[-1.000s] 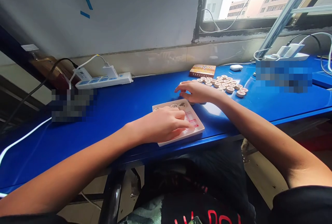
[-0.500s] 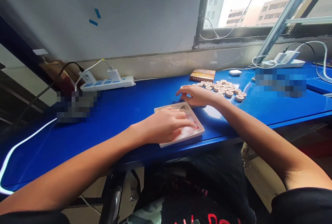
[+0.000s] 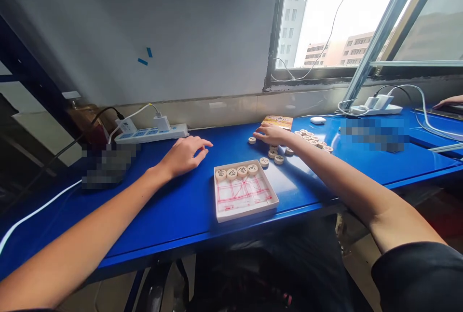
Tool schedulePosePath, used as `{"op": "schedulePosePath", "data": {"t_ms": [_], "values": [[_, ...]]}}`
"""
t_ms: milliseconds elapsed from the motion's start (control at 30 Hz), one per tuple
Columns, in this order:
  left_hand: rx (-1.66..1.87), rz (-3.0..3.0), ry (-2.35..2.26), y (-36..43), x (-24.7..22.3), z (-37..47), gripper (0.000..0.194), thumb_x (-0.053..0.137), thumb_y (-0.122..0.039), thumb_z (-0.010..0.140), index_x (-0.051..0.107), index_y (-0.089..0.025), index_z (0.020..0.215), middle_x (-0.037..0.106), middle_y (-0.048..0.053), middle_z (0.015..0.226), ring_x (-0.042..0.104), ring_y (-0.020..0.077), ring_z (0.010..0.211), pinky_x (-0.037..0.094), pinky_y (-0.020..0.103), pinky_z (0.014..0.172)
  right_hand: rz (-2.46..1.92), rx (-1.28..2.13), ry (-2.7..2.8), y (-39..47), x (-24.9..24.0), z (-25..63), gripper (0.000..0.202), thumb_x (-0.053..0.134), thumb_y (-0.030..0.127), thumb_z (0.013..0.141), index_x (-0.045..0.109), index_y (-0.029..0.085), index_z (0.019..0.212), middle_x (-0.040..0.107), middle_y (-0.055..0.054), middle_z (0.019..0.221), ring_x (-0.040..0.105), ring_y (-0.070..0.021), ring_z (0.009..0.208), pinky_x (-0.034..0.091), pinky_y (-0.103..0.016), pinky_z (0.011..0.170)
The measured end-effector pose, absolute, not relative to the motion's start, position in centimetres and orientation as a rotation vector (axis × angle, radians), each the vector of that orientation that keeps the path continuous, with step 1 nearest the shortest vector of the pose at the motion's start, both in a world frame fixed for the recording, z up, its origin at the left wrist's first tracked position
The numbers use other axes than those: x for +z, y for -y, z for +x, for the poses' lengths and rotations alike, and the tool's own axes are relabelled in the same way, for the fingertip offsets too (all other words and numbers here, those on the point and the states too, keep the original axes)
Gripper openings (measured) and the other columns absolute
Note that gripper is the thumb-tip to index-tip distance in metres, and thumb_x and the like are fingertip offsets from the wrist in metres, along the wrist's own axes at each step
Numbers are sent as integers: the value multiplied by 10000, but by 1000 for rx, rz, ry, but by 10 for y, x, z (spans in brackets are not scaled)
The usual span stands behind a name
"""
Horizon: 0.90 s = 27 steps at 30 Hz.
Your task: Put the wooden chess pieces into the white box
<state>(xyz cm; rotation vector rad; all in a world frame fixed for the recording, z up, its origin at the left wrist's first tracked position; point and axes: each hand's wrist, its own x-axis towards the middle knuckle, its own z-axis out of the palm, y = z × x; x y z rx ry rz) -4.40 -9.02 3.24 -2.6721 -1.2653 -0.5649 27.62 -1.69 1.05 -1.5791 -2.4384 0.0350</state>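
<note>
A white open box (image 3: pixel 247 210) lies near the table's front edge, with a row of round wooden pieces (image 3: pixel 232 173) along its far side and a red-lined sheet inside. My left hand (image 3: pixel 186 155) hovers left of the box, fingers apart and holding nothing. Beyond the box, my right hand (image 3: pixel 271 134) is over the table with its fingers spread, close to a single piece (image 3: pixel 252 140). Loose black-marked pieces (image 3: pixel 278 159) lie below that hand. More pieces (image 3: pixel 314 141) are grouped to its right, partly behind the forearm.
A printed carton lid (image 3: pixel 278 121) lies behind my right hand. Farther right are a white case (image 3: pixel 318 120) and a power strip with cables (image 3: pixel 379 109). Another power strip (image 3: pixel 155 133) stands at the back left. Another person's hand (image 3: pixel 448 102) shows at the right edge.
My left hand has moved off the box to the left, uncovering the row of pieces. My right hand has shifted slightly, and black-marked pieces now show near it. The view has tilted up.
</note>
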Motion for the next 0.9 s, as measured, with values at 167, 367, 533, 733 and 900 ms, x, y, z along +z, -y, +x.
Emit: {"op": "schedulePosePath", "data": {"t_ms": [167, 367, 533, 733, 900], "values": [[-337, -2616, 1670, 65, 5, -55, 451, 387, -400, 884, 544, -191, 1251, 528, 94, 1292, 464, 278, 1207, 381, 426, 1017, -1599, 107, 2511, 20, 8, 258, 620, 246, 595, 941, 549, 182, 1289, 518, -137, 1347, 505, -273, 1204, 366, -367, 1017], [-199, -2666, 1659, 75, 4, -48, 517, 309, -419, 916, 466, -168, 1340, 462, 108, 1377, 417, 292, 1258, 334, 448, 1058, -1527, 77, 2562, 32, 5, 260, 524, 412, 540, 917, 546, 200, 1293, 543, -120, 1306, 570, -246, 1110, 416, -305, 947], [-159, -2666, 1660, 76, 6, -48, 525, 281, -416, 924, 454, -169, 1354, 461, 108, 1384, 416, 285, 1266, 334, 441, 1057, -1610, -74, 2580, 37, 11, 254, 445, 393, 476, 933, 585, 206, 1230, 580, -124, 1184, 611, -234, 979, 445, -302, 857], [-138, -2656, 1677, 76, 7, -48, 530, 278, -423, 924, 448, -169, 1358, 447, 105, 1392, 407, 285, 1270, 324, 445, 1064, -1544, -181, 2667, 43, 15, 246, 358, 389, 288, 927, 603, 188, 1196, 585, -139, 1106, 596, -248, 938, 450, -314, 784], [-145, -2660, 1668, 75, 6, -50, 508, 287, -420, 925, 458, -192, 1346, 457, 95, 1377, 417, 282, 1258, 329, 443, 1059, -1502, -114, 2592, 39, 14, 247, 342, 435, 278, 908, 597, 181, 1193, 584, -132, 1153, 580, -251, 1015, 441, -304, 824]]}}
